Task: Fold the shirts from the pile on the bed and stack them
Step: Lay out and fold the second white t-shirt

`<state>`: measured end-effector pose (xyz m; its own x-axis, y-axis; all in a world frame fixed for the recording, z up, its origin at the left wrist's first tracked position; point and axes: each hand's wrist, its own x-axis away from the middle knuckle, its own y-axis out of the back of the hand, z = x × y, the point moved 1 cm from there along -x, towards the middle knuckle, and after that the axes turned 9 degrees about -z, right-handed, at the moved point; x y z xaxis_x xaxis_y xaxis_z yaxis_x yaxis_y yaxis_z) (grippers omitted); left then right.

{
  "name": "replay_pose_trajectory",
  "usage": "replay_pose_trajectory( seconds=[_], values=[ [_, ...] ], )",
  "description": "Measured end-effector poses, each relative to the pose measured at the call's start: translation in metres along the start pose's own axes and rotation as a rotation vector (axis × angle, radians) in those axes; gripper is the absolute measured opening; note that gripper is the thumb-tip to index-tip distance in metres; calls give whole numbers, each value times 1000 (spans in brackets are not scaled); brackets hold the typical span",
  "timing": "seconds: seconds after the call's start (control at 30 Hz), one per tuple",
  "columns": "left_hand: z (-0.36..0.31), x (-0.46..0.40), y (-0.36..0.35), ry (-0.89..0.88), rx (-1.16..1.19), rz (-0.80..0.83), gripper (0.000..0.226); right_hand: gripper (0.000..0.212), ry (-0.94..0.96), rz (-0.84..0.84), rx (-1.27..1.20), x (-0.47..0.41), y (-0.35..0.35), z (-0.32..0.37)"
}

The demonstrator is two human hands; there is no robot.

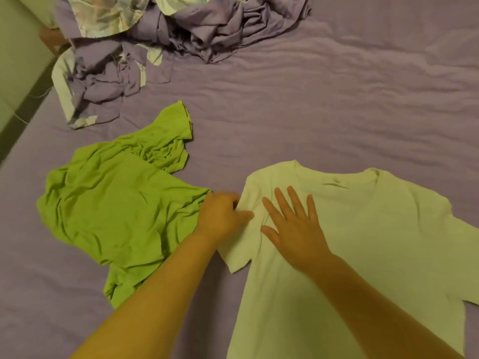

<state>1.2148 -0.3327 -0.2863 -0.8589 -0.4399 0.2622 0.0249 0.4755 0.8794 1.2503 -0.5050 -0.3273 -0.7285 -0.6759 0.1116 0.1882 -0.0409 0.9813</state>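
Note:
A white t-shirt (375, 242) lies spread flat on the purple bed sheet (311, 112), collar away from me. My right hand (293, 224) presses flat on its left shoulder area, fingers straight and spread. My left hand (223, 216) pinches the shirt's left sleeve near the shoulder seam, fingers curled on the fabric. A crumpled lime green t-shirt (121, 203) lies to the left, its edge touching my left hand.
A rumpled heap of purple and floral bedding (155, 42) lies at the far left of the bed. The bed's left edge (15, 141) runs along a pale wall. Smooth sheet stretches to the far right.

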Motion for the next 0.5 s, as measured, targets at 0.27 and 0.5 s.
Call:
replay_pose_trajectory(
  seconds=[0.27, 0.5],
  values=[
    [24, 8, 23, -149, 64, -55, 18, 72, -59, -37, 4, 0, -2, 4],
    [37, -20, 26, -170, -427, -132, 19, 72, 30, -91, 31, -7, -17, 32]
  ],
)
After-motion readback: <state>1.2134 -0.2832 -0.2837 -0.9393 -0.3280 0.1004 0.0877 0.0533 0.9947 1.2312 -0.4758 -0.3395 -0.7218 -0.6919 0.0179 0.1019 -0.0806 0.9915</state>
